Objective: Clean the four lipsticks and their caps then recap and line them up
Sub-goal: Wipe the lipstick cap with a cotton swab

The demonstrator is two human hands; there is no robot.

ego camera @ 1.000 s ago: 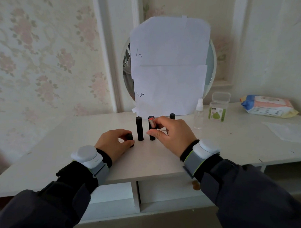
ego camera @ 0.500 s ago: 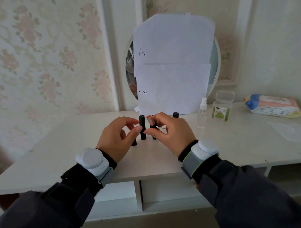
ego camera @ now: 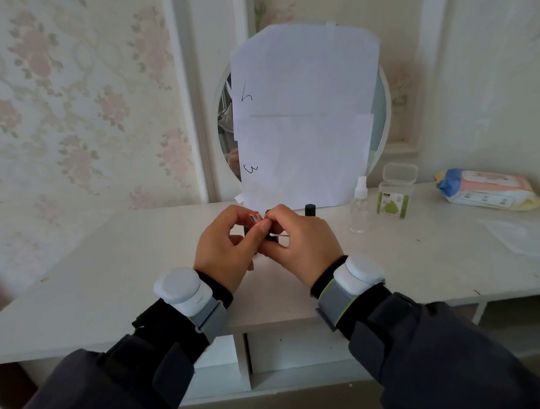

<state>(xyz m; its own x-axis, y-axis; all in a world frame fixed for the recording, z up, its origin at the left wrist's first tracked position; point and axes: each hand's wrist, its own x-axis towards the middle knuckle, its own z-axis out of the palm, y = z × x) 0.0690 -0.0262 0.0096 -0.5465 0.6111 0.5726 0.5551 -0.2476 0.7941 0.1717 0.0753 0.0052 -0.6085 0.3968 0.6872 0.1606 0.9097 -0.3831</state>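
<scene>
Fingers of the left hand (ego camera: 226, 251) are pinching an uncapped lipstick (ego camera: 254, 217) above the table (ego camera: 112, 271), while the right hand (ego camera: 297, 243) is pinching a cotton swab (ego camera: 280, 235) beside it. Wiping gently should spare the bullet. Hands are hiding most nearby lipsticks; one capped lipstick (ego camera: 310, 209) is standing farther right.

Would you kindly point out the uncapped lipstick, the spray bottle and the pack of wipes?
uncapped lipstick (ego camera: 254, 217), head view, metallic tube end.
spray bottle (ego camera: 358, 207), head view, clear body.
pack of wipes (ego camera: 485, 190), head view, top face.
</scene>
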